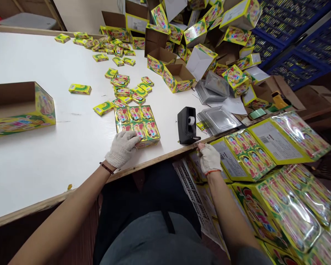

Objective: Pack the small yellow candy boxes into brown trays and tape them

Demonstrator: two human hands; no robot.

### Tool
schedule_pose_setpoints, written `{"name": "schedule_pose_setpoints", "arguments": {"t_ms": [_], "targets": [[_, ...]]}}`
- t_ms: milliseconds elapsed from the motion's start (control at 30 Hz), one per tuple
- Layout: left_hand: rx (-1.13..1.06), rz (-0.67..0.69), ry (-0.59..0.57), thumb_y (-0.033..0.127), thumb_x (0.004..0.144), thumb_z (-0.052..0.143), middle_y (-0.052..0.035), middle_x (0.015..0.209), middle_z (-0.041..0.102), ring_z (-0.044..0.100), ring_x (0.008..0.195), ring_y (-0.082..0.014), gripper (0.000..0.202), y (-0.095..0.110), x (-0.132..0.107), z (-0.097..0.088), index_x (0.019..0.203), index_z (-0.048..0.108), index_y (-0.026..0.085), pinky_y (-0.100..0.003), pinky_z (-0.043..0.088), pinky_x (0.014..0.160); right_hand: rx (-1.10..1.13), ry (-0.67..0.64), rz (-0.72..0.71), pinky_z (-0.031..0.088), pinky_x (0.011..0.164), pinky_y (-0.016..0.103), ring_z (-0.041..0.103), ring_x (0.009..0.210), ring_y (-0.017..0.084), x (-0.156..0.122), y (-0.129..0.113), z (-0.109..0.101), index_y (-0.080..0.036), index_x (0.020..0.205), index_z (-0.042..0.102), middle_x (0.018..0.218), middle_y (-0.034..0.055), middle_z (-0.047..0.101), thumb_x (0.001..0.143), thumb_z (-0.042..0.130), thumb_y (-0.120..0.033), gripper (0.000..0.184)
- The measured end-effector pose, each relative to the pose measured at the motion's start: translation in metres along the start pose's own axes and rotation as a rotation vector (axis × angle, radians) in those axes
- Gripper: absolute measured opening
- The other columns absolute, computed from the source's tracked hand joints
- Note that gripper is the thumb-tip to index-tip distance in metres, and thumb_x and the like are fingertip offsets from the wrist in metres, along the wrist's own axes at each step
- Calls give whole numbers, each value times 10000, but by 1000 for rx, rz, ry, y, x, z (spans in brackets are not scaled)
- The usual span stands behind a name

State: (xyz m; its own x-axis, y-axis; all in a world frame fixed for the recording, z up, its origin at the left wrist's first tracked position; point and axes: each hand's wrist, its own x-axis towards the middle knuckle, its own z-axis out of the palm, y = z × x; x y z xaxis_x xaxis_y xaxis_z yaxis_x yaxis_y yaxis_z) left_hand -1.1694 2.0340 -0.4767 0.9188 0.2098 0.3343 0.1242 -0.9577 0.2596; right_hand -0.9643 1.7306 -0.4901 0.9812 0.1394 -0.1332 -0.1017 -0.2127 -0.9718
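My left hand, in a white knit glove, rests on the near corner of a block of several small yellow-green packets set side by side on the white table; its fingers curl over the block's edge. My right hand, also gloved, is off the table's edge and grips the corner of a flat yellow window pack lying on a pile of like packs. A black tape dispenser stands between the hands.
Loose small packets lie scattered over the table's far half. An open yellow carton sits at left. Empty cartons are heaped at the back, with clear plastic trays beside them. Blue crates stand at right.
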Motion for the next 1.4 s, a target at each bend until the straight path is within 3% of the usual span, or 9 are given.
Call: {"name": "schedule_pose_setpoints", "arguments": {"t_ms": [233, 367, 567, 667, 767, 933, 1133, 1300, 1400], "targets": [[-36, 35, -98, 100, 717, 533, -102, 1152, 675, 597, 1068, -296, 445, -3, 1, -12, 1103, 711, 231, -461, 491, 923, 85, 82, 152, 302, 350, 165, 444, 435, 74, -15, 36, 12, -193, 625, 521, 508, -62, 480, 508, 765, -420, 353], [-173, 62, -126, 98, 660, 523, -106, 1120, 666, 595, 1070, -288, 451, -6, -2, -23, 1075, 685, 174, -435, 493, 947, 155, -136, 153, 354, 401, 184, 476, 476, 78, -45, 30, 24, -189, 665, 557, 553, -48, 515, 541, 830, -446, 395], [-322, -79, -85, 166, 800, 455, -109, 1072, 667, 606, 1017, -266, 299, 0, -6, -29, 1048, 623, 170, -426, 498, 916, 349, -525, 222, 419, 494, 201, 548, 566, 89, -94, -13, 106, -186, 771, 625, 654, -26, 586, 579, 858, -510, 443], [-322, -139, -41, 179, 846, 442, -106, 1049, 670, 613, 991, -256, 288, 3, -10, -26, 1090, 596, 168, -415, 502, 893, 380, -588, 270, 412, 497, 198, 553, 562, 89, -102, -19, 144, -189, 782, 630, 646, -30, 596, 540, 862, -504, 461], [-253, -71, -11, 184, 885, 441, -131, 1120, 655, 592, 1051, -259, 332, 6, -14, -23, 1179, 592, 149, -413, 483, 942, 383, -581, 295, 398, 487, 189, 546, 554, 83, -102, -15, 161, -185, 797, 633, 646, -27, 602, 542, 849, -482, 447], [-19, 90, -119, 313, 969, 439, -144, 1171, 605, 531, 1076, -303, 398, 18, -15, -31, 1315, 613, 223, -463, 454, 910, 388, -582, 316, 392, 467, 193, 536, 542, 86, -99, -6, 164, -182, 783, 636, 641, -28, 602, 535, 836, -462, 424], [166, 14, -119, 458, 965, 483, -129, 1117, 606, 527, 1035, -296, 348, 32, 1, -24, 1083, 725, 239, -439, 414, 853, 404, -603, 374, 409, 479, 192, 532, 559, 87, -93, -9, 165, -177, 741, 619, 617, -36, 583, 511, 869, -425, 420], [232, -50, -28, 315, 953, 523, -133, 1023, 636, 556, 992, -289, 222, 40, 12, 8, 980, 718, 214, -429, 414, 803, 390, -729, 507, 531, 573, 267, 627, 662, 145, -90, -10, 146, -206, 884, 618, 790, 12, 672, 555, 842, -381, 435], [262, -80, 20, 195, 969, 459, -149, 1091, 651, 579, 1009, -277, 262, 45, 4, 23, 1098, 688, 203, -434, 429, 834, 268, -626, 488, 505, 523, 254, 631, 627, 146, -79, -6, 126, -207, 1010, 579, 774, 5, 656, 590, 807, -363, 503]]}}
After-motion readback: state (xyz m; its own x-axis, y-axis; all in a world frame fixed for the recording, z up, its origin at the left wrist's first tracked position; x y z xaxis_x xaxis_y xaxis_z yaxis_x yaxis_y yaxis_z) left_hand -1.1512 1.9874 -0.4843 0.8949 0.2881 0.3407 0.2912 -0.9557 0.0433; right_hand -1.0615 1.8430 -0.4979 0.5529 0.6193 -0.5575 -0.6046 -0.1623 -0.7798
